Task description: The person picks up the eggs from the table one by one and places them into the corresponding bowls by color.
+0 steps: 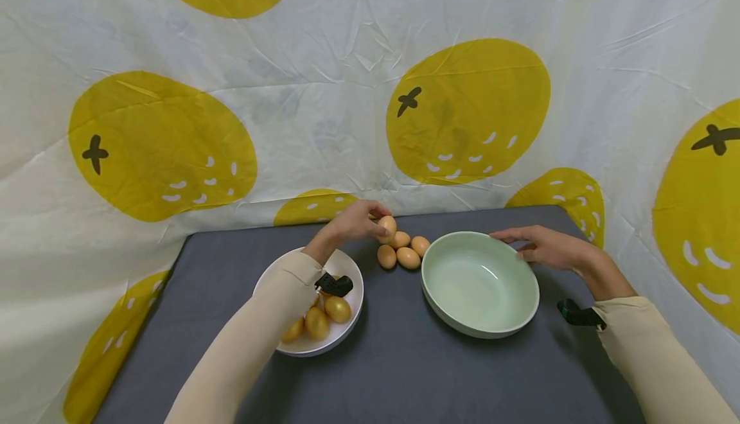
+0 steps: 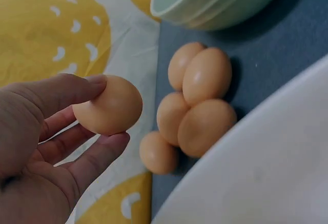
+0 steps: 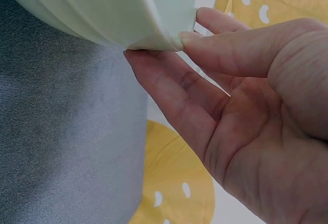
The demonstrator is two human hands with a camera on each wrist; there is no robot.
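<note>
My left hand [image 1: 360,221] pinches a brown egg [image 2: 110,105] between thumb and fingertips, holding it up over a small cluster of eggs. Several more brown eggs [image 1: 408,257] lie close together on the dark table, just left of a pale green bowl [image 1: 480,289]. At that bowl's far right rim, my right hand [image 1: 549,248] holds the edge. The right wrist view has the thumb on the rim [image 3: 177,42] and fingers against the outer wall. Under my left forearm stands a white bowl [image 1: 355,282] with shiny golden egg-shaped things [image 1: 317,323], partly hidden by the sleeve.
A dark grey cloth [image 1: 393,372] covers the table. Behind its far edge hangs a white curtain [image 1: 324,122] printed with large yellow fruits. Black straps [image 1: 578,313] with small devices sit at both wrists.
</note>
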